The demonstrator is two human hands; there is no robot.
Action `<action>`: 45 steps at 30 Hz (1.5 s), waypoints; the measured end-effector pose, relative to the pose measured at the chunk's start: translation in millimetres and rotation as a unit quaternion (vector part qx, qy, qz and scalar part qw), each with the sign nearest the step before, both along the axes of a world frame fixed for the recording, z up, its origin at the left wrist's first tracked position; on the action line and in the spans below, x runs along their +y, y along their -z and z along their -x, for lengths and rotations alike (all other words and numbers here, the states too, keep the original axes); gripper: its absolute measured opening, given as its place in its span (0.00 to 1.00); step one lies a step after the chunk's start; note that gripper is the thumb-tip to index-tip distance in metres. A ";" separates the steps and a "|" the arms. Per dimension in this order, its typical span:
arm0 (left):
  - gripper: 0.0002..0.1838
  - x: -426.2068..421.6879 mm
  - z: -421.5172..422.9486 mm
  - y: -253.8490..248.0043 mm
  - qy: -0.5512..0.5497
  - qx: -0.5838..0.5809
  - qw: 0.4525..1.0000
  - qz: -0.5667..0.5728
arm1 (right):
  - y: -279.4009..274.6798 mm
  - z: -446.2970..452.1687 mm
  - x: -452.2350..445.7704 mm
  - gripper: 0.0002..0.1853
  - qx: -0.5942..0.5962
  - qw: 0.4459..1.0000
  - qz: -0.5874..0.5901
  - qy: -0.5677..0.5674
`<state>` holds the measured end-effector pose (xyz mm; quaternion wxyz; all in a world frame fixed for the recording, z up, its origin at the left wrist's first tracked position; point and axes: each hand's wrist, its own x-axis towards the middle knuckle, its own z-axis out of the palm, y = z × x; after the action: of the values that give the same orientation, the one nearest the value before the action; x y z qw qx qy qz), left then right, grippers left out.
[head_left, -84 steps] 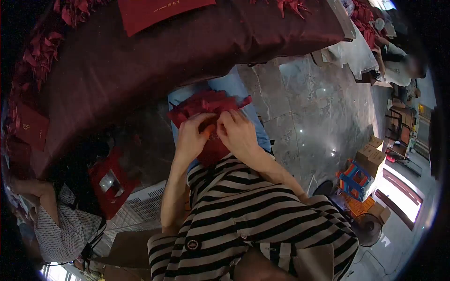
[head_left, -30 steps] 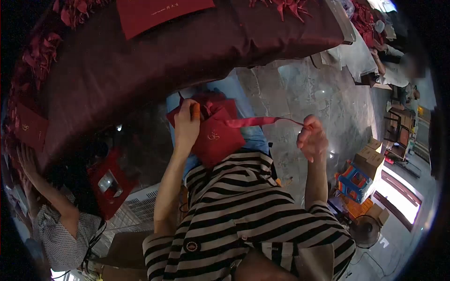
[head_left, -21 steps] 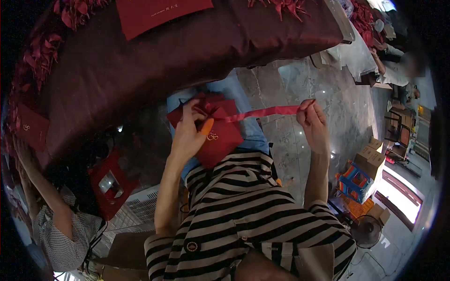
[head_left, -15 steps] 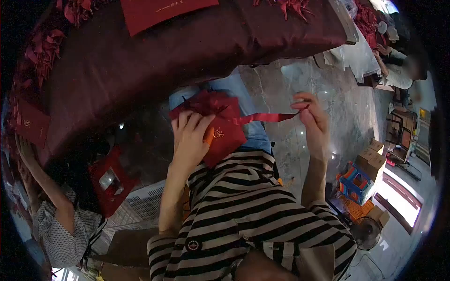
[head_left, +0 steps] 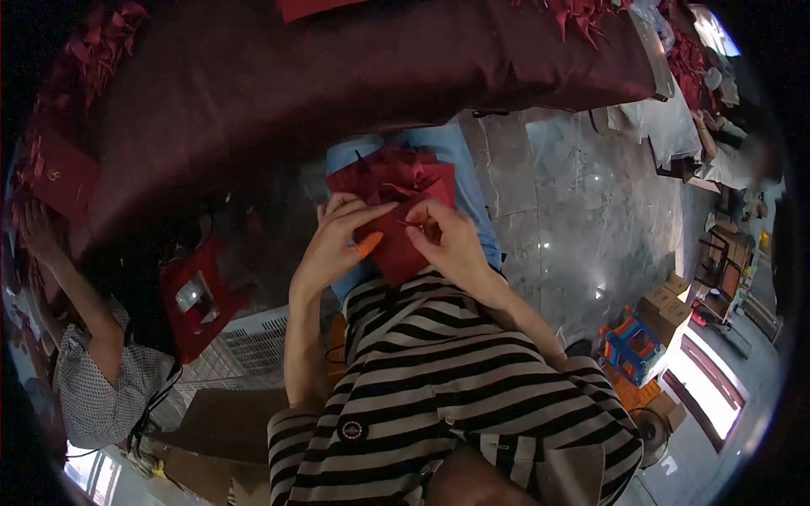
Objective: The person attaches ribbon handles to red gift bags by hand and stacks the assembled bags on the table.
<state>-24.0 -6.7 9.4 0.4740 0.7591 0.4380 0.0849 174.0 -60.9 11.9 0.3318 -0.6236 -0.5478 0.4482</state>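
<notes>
Gift bag: the red gift bag (head_left: 395, 261) is lying on the lap, over the blue jeans (head_left: 474, 202), between both hands; its axis is running aslant, one corner pointing toward the striped shirt (head_left: 439, 371).
Ribbon: red ribbon (head_left: 413, 175) is bunching at the bag's far side, toward the worktop (head_left: 295, 93), just beyond both sets of fingertips.
Left hand: the left hand (head_left: 336, 240) is resting against the bag's left side, forefinger reaching across its face; thumb and forefinger are standing apart, an orange finger cover (head_left: 369, 244) showing below. Whether the curled fingers are gripping anything, I cannot tell.
Right hand: the right hand (head_left: 449, 243) is curling over the bag's right side, fingertips gathering inward, nearer the middle of the face than the left thumb; a thin strand seems to be meeting them, but whether they are pinching it, I cannot tell.
Hidden: the hands are covering much of the bag's face, and the ribbon's ends are getting lost red on red.
Cut off: the upper edge is cropping the red sheet (head_left: 316, 7) on the worktop.
</notes>
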 end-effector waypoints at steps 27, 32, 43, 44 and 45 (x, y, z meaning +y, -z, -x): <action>0.19 -4.0 -1.6 12.7 -0.089 -0.103 0.988 0.072 | 5.4 22.7 5.6 0.12 -0.221 0.959 -0.154 -0.091; 0.17 -5.4 -0.5 13.5 -0.075 -0.110 0.989 0.058 | 1.1 8.4 6.8 0.11 -0.183 0.972 -0.099 -0.109; 0.14 -21.4 -38.5 -5.3 -0.097 -0.046 0.986 -0.124 | -3.5 -27.1 74.3 0.12 -0.223 0.948 -0.064 -0.217; 0.14 -23.6 -39.9 -3.4 -0.102 -0.046 0.983 -0.148 | 0.9 -27.4 76.0 0.12 -0.240 0.931 -0.066 -0.268; 0.14 -24.5 -40.1 -5.0 -0.101 -0.045 0.983 -0.148 | 0.1 -28.3 77.6 0.12 -0.240 0.931 -0.066 -0.267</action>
<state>16.1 -31.2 14.4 0.3645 0.7682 0.4731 0.2309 202.3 16.8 11.8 0.0995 -0.5200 -0.7856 0.3201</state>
